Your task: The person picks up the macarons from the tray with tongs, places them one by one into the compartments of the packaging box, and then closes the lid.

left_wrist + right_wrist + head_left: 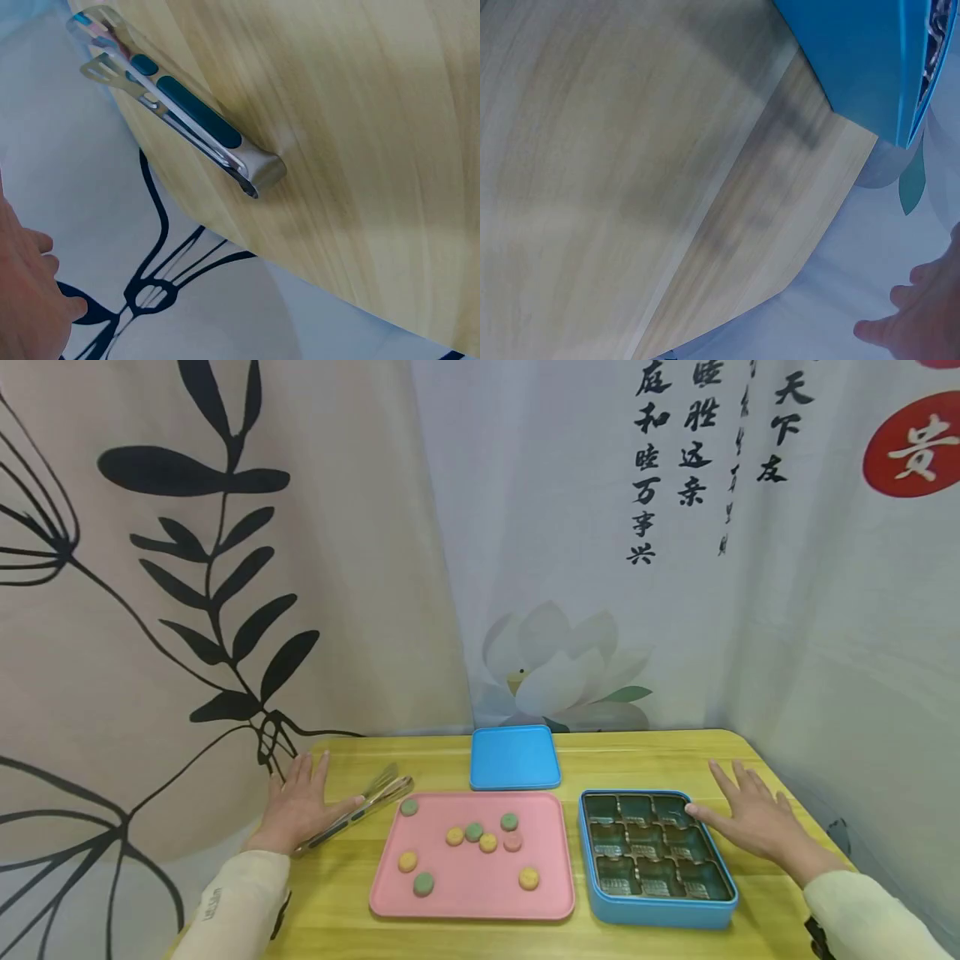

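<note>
My left hand (300, 810) is held out at the table's left side with its fingers spread and nothing gripped. Metal tongs (199, 112) with dark green grips lie on the wood beside it; in the head view the thumb overlaps them. On the right, my other hand (753, 818) also has spread fingers, its thumb tip overlapping the rim of a blue box (660, 910). A dark plastic insert (643, 839) with several square compartments sits in that box. Between the hands, a pink tray (480, 889) bears small round green (423, 883), yellow (528, 878) and pink (513, 842) macaron-like pieces, scattered about.
A flat blue lid (515, 757) lies behind the pink tray, toward the back edge. The wooden table (330, 918) has angled back corners. Printed curtains (375, 568) hang behind it and along its sides.
</note>
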Motion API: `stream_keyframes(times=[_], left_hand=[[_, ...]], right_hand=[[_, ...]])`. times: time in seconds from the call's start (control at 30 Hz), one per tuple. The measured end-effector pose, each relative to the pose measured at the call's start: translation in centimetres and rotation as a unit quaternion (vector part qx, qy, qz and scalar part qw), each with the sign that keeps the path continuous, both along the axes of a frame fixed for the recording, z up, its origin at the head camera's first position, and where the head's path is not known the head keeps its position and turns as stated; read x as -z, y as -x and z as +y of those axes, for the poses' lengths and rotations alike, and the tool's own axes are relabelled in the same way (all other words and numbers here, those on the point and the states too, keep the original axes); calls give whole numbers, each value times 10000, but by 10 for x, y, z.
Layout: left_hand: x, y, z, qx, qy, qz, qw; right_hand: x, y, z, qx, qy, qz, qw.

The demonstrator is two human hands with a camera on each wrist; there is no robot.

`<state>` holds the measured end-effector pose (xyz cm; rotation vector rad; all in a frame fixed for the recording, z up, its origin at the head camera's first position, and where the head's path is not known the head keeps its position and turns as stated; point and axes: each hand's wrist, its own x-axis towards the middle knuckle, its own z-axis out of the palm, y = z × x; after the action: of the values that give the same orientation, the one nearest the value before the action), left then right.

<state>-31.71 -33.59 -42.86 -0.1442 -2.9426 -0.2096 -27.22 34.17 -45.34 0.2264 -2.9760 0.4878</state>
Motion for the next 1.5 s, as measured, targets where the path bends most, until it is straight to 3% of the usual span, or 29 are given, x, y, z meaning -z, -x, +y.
stream_keyframes(times=[0.3,0.53,1.0,1.2,1.5], left_hand=[[-2,-1,1,176,-292,90,9994],[-3,-3,1,134,-448,-73,9989],[4,1,-4,91,-830,-258,9962],[9,2,-7,32,-1123,-423,9928],[19,1,-13,-143,-1698,-937,9809]], right_hand=[[3,-6,-9,-169,327,-189,9991],[7,-12,-13,-364,507,-325,9975],[15,-25,-17,-716,1295,-929,9846],[20,-33,-19,-841,1502,-1036,9796],[29,-37,-15,-843,1552,-1191,9770]])
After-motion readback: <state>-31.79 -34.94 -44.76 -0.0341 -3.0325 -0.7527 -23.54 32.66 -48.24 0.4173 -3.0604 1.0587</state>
